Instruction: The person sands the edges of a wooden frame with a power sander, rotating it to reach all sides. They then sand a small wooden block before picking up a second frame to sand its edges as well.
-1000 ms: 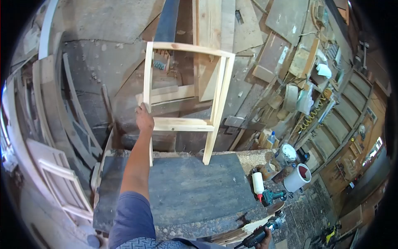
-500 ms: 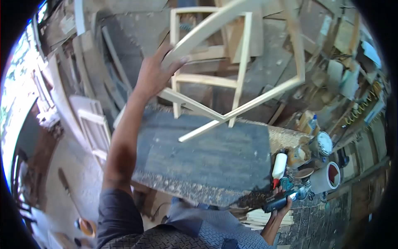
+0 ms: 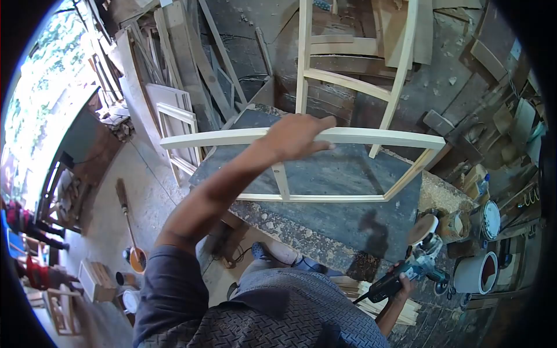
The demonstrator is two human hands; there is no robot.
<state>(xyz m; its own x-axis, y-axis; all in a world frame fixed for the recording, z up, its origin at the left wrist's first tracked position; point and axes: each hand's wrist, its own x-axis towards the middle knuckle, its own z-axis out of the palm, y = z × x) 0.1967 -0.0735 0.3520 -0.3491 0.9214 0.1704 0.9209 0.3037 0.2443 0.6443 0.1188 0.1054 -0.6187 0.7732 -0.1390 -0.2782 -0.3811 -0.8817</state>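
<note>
A pale wooden frame (image 3: 371, 137) stands on the dark bench top (image 3: 325, 223), its long curved rail uppermost. My left hand (image 3: 297, 137) is closed over the middle of that rail. At the right end of the bench my right hand (image 3: 401, 285) is wrapped round the dark body of an angle grinder (image 3: 387, 283), whose round tan disc (image 3: 423, 229) points away from me. A second pale wooden frame (image 3: 348, 86) stands upright behind the bench, its legs reaching the bench's far edge.
Glue-smeared tubs and a white bucket (image 3: 477, 272) crowd the right side. Boards (image 3: 174, 52) lean at the back left. A broom (image 3: 126, 211) lies at the left. Someone in red (image 3: 36, 272) is at the far left edge.
The held frame has come down and turned, so its curved rail now runs level across the bench. The grinder has been lifted slightly, its disc now in plain sight. The head view has shifted.
</note>
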